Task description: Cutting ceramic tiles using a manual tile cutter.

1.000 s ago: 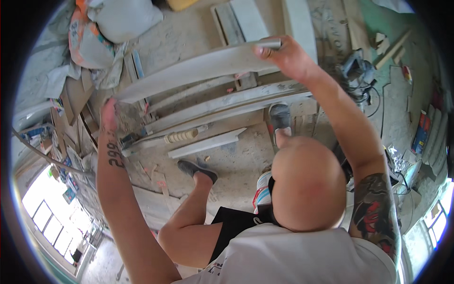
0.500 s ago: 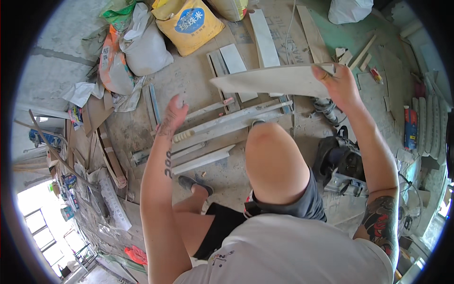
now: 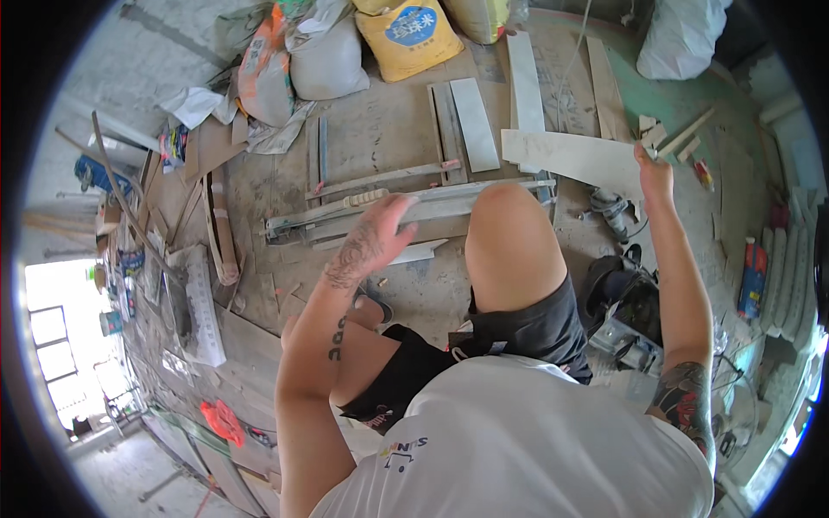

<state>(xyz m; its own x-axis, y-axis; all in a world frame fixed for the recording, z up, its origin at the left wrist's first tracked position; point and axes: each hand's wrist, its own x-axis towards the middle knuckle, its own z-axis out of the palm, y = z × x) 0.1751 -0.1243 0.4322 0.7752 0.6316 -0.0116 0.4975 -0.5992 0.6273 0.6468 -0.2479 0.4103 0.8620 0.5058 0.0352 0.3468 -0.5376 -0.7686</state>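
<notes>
A long, pale tile strip (image 3: 570,157) reaches leftward from my right hand (image 3: 658,180), whose fingers close on its right end. My left hand (image 3: 386,226) holds nothing. Its thumb stands apart from the fingers, over the near side of a manual tile cutter (image 3: 414,205) on the floor. The cutter has a metal rail and a pale ribbed handle (image 3: 365,198). A cut-off pale strip (image 3: 421,250) lies just right of that hand. Past the cutter, another pale strip (image 3: 475,125) lies flat, left of the held one.
Full sacks, one yellow (image 3: 409,39), stand at the far side. A power tool (image 3: 610,214) with a cord lies below the held strip. A black bag (image 3: 617,293) sits right of my knee. Cardboard and wood pieces (image 3: 216,229) lie at left.
My left hand has moved right and nearer to me, in over the cutter. The held tile strip has shifted right with my right hand. The view has also shifted.
</notes>
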